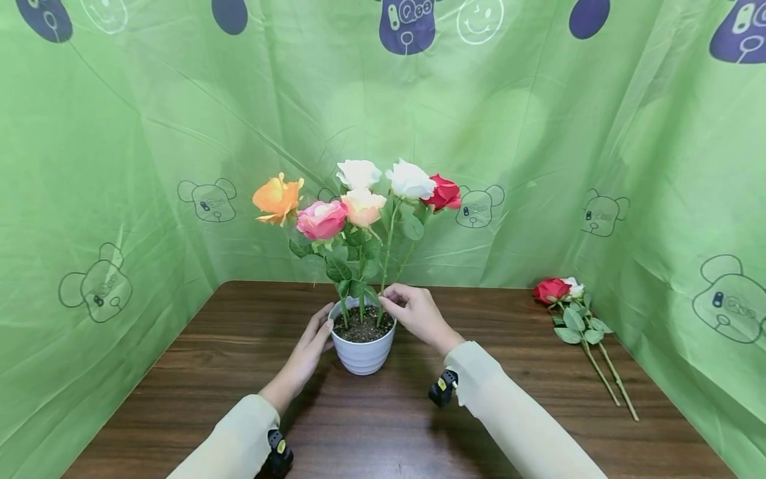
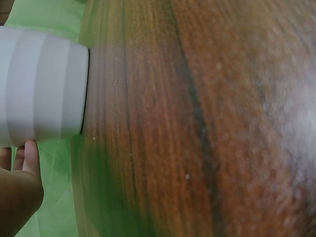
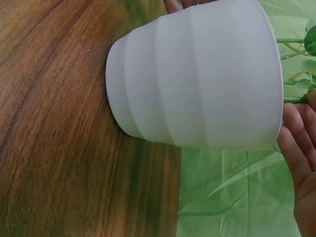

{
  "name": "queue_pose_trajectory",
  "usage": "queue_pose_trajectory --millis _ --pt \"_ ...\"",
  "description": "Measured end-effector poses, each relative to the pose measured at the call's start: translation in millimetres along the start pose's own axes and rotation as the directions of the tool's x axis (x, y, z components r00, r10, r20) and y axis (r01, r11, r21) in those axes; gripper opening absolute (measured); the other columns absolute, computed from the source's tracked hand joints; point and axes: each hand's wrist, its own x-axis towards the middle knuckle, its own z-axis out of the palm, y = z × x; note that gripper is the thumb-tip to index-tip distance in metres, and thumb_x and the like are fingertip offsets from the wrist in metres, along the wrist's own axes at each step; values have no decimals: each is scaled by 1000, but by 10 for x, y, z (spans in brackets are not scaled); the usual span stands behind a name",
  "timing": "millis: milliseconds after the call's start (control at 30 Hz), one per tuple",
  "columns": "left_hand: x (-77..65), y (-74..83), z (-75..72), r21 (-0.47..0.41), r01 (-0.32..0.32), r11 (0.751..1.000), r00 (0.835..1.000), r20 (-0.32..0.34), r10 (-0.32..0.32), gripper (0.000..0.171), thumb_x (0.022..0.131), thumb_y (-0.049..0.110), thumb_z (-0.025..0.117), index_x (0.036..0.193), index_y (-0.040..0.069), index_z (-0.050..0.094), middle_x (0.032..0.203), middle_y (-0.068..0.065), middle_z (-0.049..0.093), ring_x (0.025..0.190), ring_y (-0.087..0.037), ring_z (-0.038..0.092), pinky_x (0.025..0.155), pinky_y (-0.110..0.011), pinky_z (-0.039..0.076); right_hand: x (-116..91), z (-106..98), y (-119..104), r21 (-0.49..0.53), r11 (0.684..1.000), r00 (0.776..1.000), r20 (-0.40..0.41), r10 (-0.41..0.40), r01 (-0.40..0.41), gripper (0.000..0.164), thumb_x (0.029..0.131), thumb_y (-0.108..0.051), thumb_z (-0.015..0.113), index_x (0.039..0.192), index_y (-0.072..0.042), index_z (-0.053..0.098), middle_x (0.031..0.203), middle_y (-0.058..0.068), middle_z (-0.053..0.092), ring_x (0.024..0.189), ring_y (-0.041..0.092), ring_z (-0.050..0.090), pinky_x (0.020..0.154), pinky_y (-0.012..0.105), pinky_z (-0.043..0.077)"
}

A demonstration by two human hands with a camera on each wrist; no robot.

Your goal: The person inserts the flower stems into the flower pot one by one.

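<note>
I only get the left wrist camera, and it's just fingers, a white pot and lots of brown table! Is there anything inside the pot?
Observer: Yes, roses rise from dark soil in the pot.
Operator: Ooh! And what's the other hand doing?
Observer: The right hand is pinching a green stem.
Operator: Are any flowers lying about?
Observer: Yes, a red rose and a white rose lie on the table, off to the right of the pot.
</note>
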Motion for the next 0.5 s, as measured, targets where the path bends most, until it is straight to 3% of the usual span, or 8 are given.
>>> queue_pose_trajectory --millis 500 --pt "-16 17 1 -3 2 1000 1000 -2 -2 53 110 30 39 157 11 26 159 -22 27 144 -37 29 112 -55 34 20 25 -40 -6 1000 999 46 29 -29 5 93 -15 70 90 -13 73 83 -8 71 81 8 66 79 30 56"
